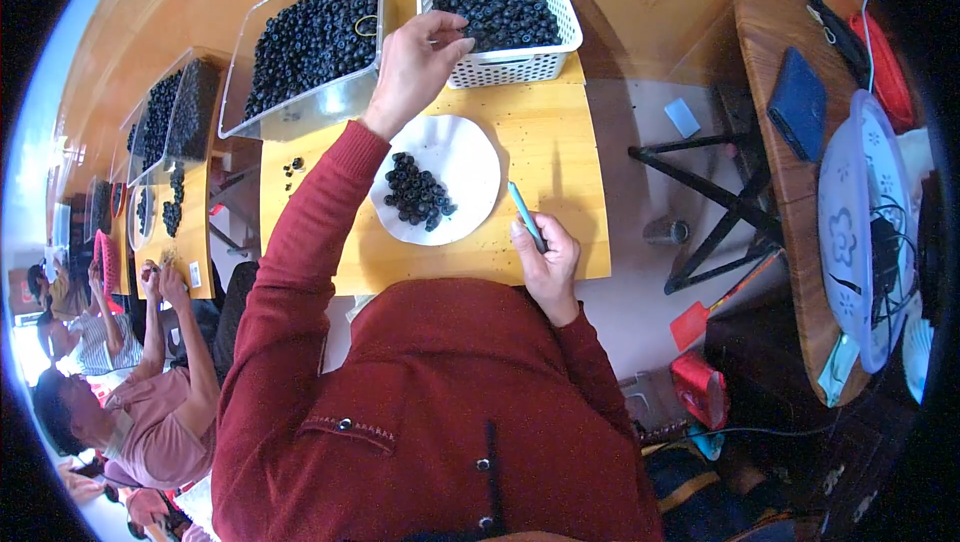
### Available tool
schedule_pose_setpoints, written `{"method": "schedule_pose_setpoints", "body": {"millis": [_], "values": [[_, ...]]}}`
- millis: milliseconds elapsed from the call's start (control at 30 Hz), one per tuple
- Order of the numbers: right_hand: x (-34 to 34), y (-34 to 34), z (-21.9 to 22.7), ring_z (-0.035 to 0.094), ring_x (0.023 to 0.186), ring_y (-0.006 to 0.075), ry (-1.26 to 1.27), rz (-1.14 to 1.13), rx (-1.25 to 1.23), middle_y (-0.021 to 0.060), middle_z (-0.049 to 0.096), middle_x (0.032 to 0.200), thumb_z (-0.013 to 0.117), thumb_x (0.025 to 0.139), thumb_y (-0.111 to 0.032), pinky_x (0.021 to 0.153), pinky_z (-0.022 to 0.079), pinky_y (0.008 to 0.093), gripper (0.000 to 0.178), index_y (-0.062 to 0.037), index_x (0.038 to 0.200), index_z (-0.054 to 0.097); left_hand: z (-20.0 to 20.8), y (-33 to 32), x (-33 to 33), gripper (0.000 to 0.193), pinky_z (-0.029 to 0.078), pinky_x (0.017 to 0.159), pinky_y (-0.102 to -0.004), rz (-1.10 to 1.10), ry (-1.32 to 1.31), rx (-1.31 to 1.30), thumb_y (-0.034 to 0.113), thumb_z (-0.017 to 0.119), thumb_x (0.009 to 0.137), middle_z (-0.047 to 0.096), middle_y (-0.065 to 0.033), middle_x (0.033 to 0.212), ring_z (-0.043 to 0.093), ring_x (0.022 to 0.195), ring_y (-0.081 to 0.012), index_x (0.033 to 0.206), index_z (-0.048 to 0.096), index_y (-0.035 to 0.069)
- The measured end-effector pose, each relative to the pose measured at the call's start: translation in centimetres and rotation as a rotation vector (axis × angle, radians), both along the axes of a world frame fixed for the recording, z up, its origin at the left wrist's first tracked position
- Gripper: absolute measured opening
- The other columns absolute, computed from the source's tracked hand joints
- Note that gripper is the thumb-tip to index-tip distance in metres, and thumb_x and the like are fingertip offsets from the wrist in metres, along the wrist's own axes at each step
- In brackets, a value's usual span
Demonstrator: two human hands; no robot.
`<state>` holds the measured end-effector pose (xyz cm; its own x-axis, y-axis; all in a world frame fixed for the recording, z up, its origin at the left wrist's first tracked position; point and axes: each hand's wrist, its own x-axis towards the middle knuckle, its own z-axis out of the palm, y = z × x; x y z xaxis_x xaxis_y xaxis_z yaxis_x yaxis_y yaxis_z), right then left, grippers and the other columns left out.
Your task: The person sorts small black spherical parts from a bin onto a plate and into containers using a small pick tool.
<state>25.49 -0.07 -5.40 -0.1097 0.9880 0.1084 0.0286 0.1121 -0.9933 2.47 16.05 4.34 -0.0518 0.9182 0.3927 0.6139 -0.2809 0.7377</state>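
My left hand reaches over the near left corner of a white perforated basket heaped with blueberries. Its thumb and fingers are drawn into a pinch by the fruit; whatever lies between the tips is hard to make out. In front of me a white round plate carries a small pile of blueberries on its left half. To the right of the plate, my right hand is closed around a slim teal pen-like tool, its tip pointing up and away.
A clear plastic bin full of blueberries stands left of the basket, a yellow ring on the fruit. Crumbs dot the wooden table. Further left, people work at another table. At right stands a round wooden table with a patterned tray.
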Motion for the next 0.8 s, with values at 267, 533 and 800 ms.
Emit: {"method": "schedule_pose_setpoints", "body": {"millis": [267,533,800], "values": [[0.2,0.2,-0.2,0.041,0.057,0.0035,0.004,-0.027,-0.010,-0.0044,0.049,0.063,0.068,0.092,-0.016,0.050,0.035,0.0232,0.019,0.0021,0.097,0.065,-2.8,-7.6,-2.0,0.011,0.054,0.075,-0.0370,-0.113,0.301,0.004,0.005,0.070,0.080,0.069,-0.0130,0.094,0.067,0.084,-0.0303,0.091,0.069,0.002],[-0.1,0.2,-0.3,0.041,0.058,0.0024,0.023,-0.003,-0.008,-0.0053,0.049,0.063,0.068,0.092,-0.015,0.050,0.034,0.0210,0.020,0.0034,0.097,0.065,-4.8,-10.6,-6.1,0.015,0.053,0.081,-0.0390,-0.160,0.531,-0.216,0.005,0.067,0.079,0.068,-0.0136,0.096,0.065,0.088,-0.0320,0.094,0.070,0.002],[0.0,0.0,-0.6,0.039,0.057,0.0021,0.007,-0.028,0.028,-0.0062,0.048,0.062,0.068,0.093,-0.018,0.049,0.032,0.0212,0.021,0.0029,0.096,0.066,-4.3,-10.5,-5.8,0.018,0.053,0.080,-0.0398,-0.201,0.640,-0.255,0.006,0.066,0.080,0.070,-0.0136,0.093,0.066,0.088,-0.0305,0.096,0.071,0.004]]}}
